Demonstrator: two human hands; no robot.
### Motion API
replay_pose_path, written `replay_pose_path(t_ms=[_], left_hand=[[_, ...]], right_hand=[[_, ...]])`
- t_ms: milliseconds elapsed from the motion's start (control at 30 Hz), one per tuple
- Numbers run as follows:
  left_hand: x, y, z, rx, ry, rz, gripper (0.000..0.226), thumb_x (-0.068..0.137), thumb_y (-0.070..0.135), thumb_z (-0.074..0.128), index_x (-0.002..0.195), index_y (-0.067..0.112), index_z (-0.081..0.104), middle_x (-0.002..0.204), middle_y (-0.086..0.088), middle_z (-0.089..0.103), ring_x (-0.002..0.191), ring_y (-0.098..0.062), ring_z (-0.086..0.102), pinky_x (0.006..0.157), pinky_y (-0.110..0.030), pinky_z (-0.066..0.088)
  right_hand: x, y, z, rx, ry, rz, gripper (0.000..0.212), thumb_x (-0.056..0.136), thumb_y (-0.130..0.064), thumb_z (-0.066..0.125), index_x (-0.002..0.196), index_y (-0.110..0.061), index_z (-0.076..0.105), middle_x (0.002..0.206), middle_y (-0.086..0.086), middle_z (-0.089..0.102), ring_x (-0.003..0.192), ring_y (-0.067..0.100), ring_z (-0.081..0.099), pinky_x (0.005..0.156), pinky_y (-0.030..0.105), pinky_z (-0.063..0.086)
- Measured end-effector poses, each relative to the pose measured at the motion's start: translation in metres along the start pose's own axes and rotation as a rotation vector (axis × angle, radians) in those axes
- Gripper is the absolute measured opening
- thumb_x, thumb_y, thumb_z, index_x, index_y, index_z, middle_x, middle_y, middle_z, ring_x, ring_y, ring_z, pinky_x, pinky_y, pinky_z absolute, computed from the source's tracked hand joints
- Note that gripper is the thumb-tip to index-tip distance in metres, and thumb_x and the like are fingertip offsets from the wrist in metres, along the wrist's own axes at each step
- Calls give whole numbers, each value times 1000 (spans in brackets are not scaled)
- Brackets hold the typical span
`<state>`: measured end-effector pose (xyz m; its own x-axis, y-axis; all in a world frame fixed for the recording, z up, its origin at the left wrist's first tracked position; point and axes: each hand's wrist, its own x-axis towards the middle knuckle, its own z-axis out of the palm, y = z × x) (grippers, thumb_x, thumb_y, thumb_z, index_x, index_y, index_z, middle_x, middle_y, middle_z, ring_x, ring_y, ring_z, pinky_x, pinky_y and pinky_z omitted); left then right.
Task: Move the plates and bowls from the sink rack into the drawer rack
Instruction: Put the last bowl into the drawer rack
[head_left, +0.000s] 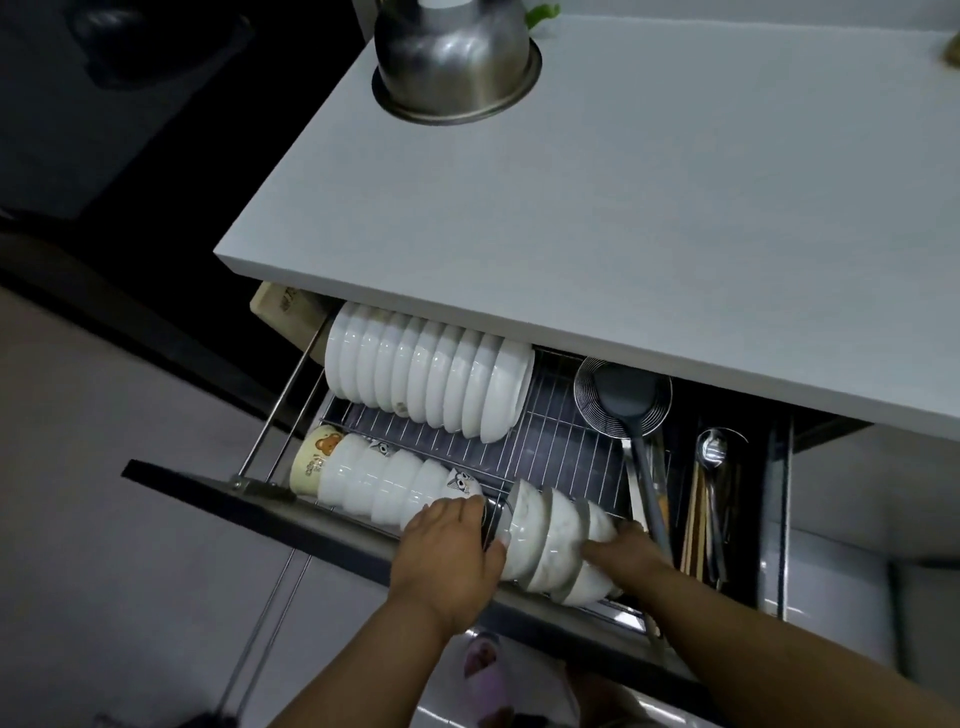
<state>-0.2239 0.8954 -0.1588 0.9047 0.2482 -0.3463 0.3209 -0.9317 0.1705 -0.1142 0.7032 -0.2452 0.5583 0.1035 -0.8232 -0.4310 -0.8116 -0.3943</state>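
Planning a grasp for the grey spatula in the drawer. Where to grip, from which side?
Grip the spatula by its handle, from above. It lies flat with the handle running toward the drawer front, while its head rests on the wire skimmer under the countertop overhang. Mid-handle looks clearest; the right hand sits near its lower end.

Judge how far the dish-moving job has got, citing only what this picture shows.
Done: a row of white plates and a row of bowls stand in the drawer rack. In hand: left hand and right hand set down a bowl stack. Left: unknown; the sink rack is out of view.
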Motion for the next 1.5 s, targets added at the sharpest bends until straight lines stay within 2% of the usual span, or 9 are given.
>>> replay_pose_path(t_ms=[233, 400, 567, 667, 833, 1067, 1200, 1367, 1500], left_hand=[[-1, -4, -3, -35, 20, 61, 67, 81, 56, 10, 129, 23, 43, 124, 4, 55, 115, -16, 46, 97, -30, 35], [0, -3, -8, -72, 30, 88, 47, 94, 47, 33, 134, 22, 40, 126, 2, 54, 117, -17, 45, 93, -31, 38], [7, 1, -12, -108, 46, 107, 49, 95, 44, 36, 135, 18, 41, 128, 0, 54, 120, -19, 46, 91, -33, 40], [16, 2, -15, -106, 59, 110, 49, 95, 43, 36, 136, 17, 41, 129, -1, 55, 121, -19, 46, 91, -33, 40], [32, 7, -21, -100, 86, 137, 45, 95, 42, 34, 133, 19, 42, 124, 1, 56, 117, -18, 47, 85, -32, 41], [62, 7, -24, -90, 198, 261, 51, 92, 46, 30, 132, 17, 46, 124, -2, 58, 117, -20, 49, 93, -31, 41], [82, 5, -26, -10, 275, 455, 66, 88, 54, 34, 135, 10, 46, 139, -8, 50, 131, -25, 43, 113, -39, 27], [108, 12, -48, 116, 216, 601, 94, 82, 73, 39, 149, 9, 21, 158, -11, 17, 146, -23, 14, 117, -43, 11], [132, 26, -75, 146, 267, 605, 110, 71, 70, 55, 151, 8, 10, 159, -11, 10, 148, -24, 5, 119, -44, 5]], right_hand=[[-16, -6, 4, 18, 88, 66, 80, 80, -50, 65, 136, 1, 41, 128, 18, 58, 111, 30, 60, 87, 35, 51], [-56, -18, 3, -71, 311, -69, 59, 88, -52, 54, 130, -12, 48, 112, 9, 65, 93, 23, 63, 68, 27, 44], [-98, -13, 11, -278, 530, -209, 55, 90, -53, 51, 130, -16, 49, 126, 8, 56, 112, 24, 55, 87, 33, 47], [-103, -13, 10, -313, 662, -271, 49, 91, -48, 52, 125, -13, 54, 122, 8, 59, 115, 26, 52, 90, 35, 46], [-95, -21, 4, -345, 899, -475, 43, 85, -44, 45, 94, -8, 65, 88, 9, 65, 84, 29, 62, 71, 36, 52], [-78, -38, -18, -368, 1045, -566, 34, 81, -38, 46, 85, -9, 62, 79, 8, 58, 74, 29, 57, 68, 35, 51], [-64, -49, -35, -364, 1138, -651, 32, 76, -36, 51, 89, -9, 62, 83, 9, 59, 78, 29, 57, 75, 35, 44], [-44, -66, -57, -328, 1306, -839, 37, 76, -31, 56, 105, -9, 51, 94, 14, 60, 90, 32, 57, 91, 36, 39], [-29, -80, -77, -430, 1301, -952, 51, 78, -34, 62, 118, -5, 50, 109, 16, 61, 111, 31, 52, 110, 43, 34]])
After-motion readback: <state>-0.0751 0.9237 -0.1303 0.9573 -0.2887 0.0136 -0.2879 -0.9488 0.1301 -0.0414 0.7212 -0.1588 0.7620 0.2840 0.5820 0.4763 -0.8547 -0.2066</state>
